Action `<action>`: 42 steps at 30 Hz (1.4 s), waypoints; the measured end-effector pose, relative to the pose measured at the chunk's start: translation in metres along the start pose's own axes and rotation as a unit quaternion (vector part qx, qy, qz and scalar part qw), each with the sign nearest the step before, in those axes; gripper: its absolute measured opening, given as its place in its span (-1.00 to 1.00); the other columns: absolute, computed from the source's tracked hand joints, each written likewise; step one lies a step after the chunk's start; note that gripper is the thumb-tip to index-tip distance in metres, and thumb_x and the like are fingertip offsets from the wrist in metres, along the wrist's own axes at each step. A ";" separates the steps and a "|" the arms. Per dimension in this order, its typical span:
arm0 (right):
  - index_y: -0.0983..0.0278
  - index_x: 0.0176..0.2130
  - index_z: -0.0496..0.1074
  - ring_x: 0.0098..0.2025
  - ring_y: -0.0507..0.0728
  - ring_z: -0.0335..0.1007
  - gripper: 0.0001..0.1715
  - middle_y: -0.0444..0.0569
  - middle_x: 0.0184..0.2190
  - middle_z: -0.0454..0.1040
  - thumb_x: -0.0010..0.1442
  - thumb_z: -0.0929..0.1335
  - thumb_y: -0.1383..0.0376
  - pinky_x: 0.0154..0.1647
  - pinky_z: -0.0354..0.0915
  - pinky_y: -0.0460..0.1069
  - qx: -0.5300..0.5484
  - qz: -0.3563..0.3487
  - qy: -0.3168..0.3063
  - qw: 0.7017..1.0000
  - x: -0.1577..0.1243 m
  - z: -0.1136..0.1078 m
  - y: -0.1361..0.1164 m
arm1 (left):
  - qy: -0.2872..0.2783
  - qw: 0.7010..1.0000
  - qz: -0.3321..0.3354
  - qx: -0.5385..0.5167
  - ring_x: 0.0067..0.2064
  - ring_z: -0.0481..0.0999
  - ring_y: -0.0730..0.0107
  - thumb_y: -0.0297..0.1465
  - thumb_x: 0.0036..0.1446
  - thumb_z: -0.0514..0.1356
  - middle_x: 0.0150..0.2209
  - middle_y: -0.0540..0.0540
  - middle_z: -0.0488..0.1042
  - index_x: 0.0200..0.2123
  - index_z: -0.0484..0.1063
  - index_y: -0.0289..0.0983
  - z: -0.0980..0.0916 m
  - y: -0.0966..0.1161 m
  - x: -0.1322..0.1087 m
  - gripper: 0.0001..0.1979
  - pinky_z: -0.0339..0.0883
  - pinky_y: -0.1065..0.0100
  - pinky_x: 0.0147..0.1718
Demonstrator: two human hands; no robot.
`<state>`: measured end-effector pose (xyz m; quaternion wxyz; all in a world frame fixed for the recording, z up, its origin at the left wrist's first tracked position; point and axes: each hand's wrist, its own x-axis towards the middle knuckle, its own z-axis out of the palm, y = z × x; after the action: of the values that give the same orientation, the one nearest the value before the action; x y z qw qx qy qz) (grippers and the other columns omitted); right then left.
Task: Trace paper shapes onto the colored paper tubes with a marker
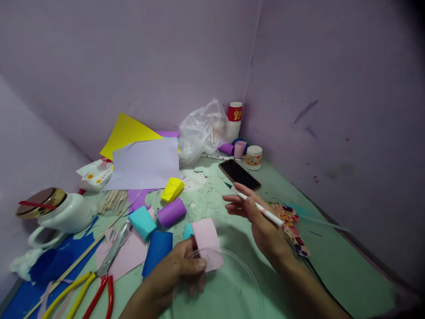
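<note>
My left hand (175, 268) is closed on a pink paper roll (209, 241), thumb on its near edge. A bit of light blue paper shows behind the roll. In my right hand (262, 226) lies a white marker (265, 210) with a dark green tip pointing up and left, apart from the roll. Beside my left hand lie a dark blue paper roll (157, 250), a purple paper roll (171, 212) and a light blue paper roll (142, 223). Farther back is a yellow paper roll (172, 189) with a heart outline drawn on it.
Left are red-handled pliers (106, 283), yellow-handled scissors (78, 288), a wooden stick (88, 252) and a white mug (75, 212). Behind stand paper sheets (146, 161), a plastic bag (202, 133), paper cups (235, 117) and a small tub (253, 158). A phone (239, 174) lies nearby.
</note>
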<state>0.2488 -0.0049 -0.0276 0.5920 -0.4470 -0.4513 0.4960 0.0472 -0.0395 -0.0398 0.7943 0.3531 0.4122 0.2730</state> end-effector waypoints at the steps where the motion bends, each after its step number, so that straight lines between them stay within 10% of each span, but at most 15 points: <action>1: 0.19 -0.01 0.41 -0.28 0.17 0.52 -0.43 0.04 -0.23 0.58 0.19 0.27 -0.12 -0.17 0.44 0.14 -0.021 -0.008 0.020 1.000 -0.001 -0.003 -0.002 | 0.007 1.000 -0.003 0.003 -0.60 0.36 0.51 -0.27 -0.19 0.38 -0.41 -0.12 0.49 -0.13 0.49 -0.35 0.000 -0.001 0.001 -0.50 0.10 0.50 -0.69; 5: 0.21 -0.22 0.52 -0.45 0.15 0.50 -0.49 -0.01 -0.48 0.56 0.21 0.25 -0.10 -0.37 0.47 0.09 -0.116 -0.041 0.047 0.991 -0.019 -0.011 -0.011 | 0.052 0.997 0.002 0.058 -0.59 0.36 0.49 -0.27 -0.14 0.35 -0.40 -0.15 0.51 -0.14 0.49 -0.38 0.006 -0.007 0.004 -0.53 0.14 0.46 -0.65; 11: 0.06 -0.09 0.46 -0.22 0.23 0.53 -0.77 0.00 -0.21 0.58 0.26 0.29 0.21 -0.28 0.46 0.12 -0.245 -0.181 0.040 0.952 -0.044 -0.017 -0.028 | 0.102 0.970 0.020 0.222 -0.57 0.37 0.40 -0.28 -0.01 0.25 -0.46 -0.12 0.53 -0.25 0.55 -0.34 0.024 -0.005 0.005 -0.71 0.20 0.40 -0.61; 16: 0.15 -0.06 0.42 -0.07 0.24 0.49 -0.72 0.01 -0.10 0.54 0.21 0.32 0.26 -0.09 0.40 0.12 -0.307 -0.123 -0.079 0.940 -0.025 -0.007 -0.007 | 0.229 0.888 0.081 0.391 -0.29 0.54 0.11 -0.18 0.09 0.16 -0.38 -0.15 0.59 -0.24 0.58 -0.25 0.024 -0.002 -0.004 -0.68 0.38 0.21 -0.27; 22: 0.19 -0.11 0.37 -0.12 0.16 0.49 -0.80 -0.01 -0.17 0.54 0.23 0.28 0.29 -0.09 0.37 0.04 -0.257 -0.082 -0.067 0.961 -0.020 -0.004 0.010 | 0.347 0.772 0.233 0.479 -0.25 0.58 0.11 -0.15 0.06 0.17 -0.25 -0.17 0.60 -0.19 0.51 -0.21 0.007 -0.006 -0.005 -0.67 0.44 0.24 -0.28; 34: 0.23 -0.02 0.30 -0.11 0.15 0.47 -0.71 0.02 -0.11 0.50 0.23 0.25 0.33 -0.08 0.35 0.07 -0.226 -0.049 -0.119 0.966 -0.018 -0.010 0.022 | 0.275 0.708 0.120 0.639 -0.11 0.56 0.13 -0.39 0.10 0.00 -0.11 -0.25 0.58 -0.10 0.47 -0.31 0.005 0.038 0.010 -0.64 0.38 0.20 -0.10; 42: 0.22 -0.02 0.30 -0.12 0.12 0.48 -0.72 0.00 -0.13 0.51 0.24 0.26 0.33 -0.11 0.35 0.04 -0.213 -0.065 -0.088 0.971 -0.018 -0.009 0.022 | 0.138 0.529 -0.081 0.833 -0.17 0.56 -0.11 -0.36 0.10 0.07 -0.18 -0.32 0.53 -0.22 0.46 -0.32 0.028 0.062 0.025 -0.75 0.38 0.08 -0.31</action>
<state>0.2516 -0.0210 -0.0524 0.4719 -0.4868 -0.6252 0.3865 0.0753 0.0070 0.0091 0.0915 0.7774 0.5840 -0.2148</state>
